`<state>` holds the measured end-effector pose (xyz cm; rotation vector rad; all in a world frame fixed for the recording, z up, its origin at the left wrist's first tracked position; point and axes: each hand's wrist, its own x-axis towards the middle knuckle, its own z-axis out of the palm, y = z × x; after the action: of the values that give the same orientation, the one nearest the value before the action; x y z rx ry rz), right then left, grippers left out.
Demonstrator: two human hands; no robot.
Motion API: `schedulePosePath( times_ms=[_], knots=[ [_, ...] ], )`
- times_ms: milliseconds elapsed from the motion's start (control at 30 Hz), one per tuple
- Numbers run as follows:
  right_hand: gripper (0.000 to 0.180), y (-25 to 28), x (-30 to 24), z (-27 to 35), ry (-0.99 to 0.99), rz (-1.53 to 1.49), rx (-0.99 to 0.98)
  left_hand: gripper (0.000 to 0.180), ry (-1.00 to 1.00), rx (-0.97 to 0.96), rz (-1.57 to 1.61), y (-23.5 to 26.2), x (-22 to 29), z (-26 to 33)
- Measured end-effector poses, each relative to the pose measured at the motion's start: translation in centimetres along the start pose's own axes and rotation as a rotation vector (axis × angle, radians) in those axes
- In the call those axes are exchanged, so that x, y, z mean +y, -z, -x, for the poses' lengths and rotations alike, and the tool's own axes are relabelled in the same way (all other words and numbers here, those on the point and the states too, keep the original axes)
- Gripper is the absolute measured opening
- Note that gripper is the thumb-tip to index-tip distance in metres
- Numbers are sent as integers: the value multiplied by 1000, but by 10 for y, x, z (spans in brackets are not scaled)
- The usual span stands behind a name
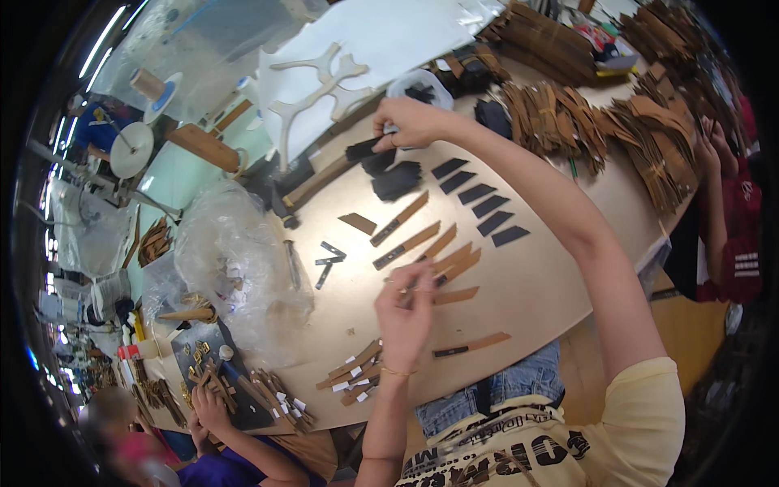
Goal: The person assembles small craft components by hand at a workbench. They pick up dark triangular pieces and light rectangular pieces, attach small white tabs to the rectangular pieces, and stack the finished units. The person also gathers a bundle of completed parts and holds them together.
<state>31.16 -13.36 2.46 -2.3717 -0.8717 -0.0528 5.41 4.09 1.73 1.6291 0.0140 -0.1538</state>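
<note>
My right hand [415, 123] reaches across to the far side of the table, its fingers closed on the edge of some black pieces [363, 151]. Just below it lies a pile of black pieces [398, 180]. My left hand [404, 316] hovers at the near ends of several brown strips [456, 264], with curled fingers blurred by motion; whether it holds anything is unclear. Most of these strips have a dark end. To their right, several slant-cut black pieces [484, 204] lie in a row. One more brown strip [472, 344] rests near the table's front edge.
A hammer [320, 180] lies left of the black pile. Small black strips [328, 261] and a crumpled clear plastic bag [235, 260] are on the left. Bundled brown strips [552, 122] fill the far right. Another person's hands [209, 412] work at lower left; a person stands at right.
</note>
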Motion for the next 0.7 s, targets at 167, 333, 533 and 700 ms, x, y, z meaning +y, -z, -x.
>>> schedulePosePath(
  times_ms=[167,333,533,700],
  knots=[
    [22,45,-73,134,-88,-274,-201,67,226,-182,364,19,6,3],
    [22,44,-119,237,-279,-219,-457,55,464,-919,201,-25,-10,5],
    [40,26,-124,299,-553,-358,201,43,492,-776,301,-76,-24,0],
    [48,-23,-136,318,-739,-401,628,33,489,-662,373,-91,-30,3]
  ],
)
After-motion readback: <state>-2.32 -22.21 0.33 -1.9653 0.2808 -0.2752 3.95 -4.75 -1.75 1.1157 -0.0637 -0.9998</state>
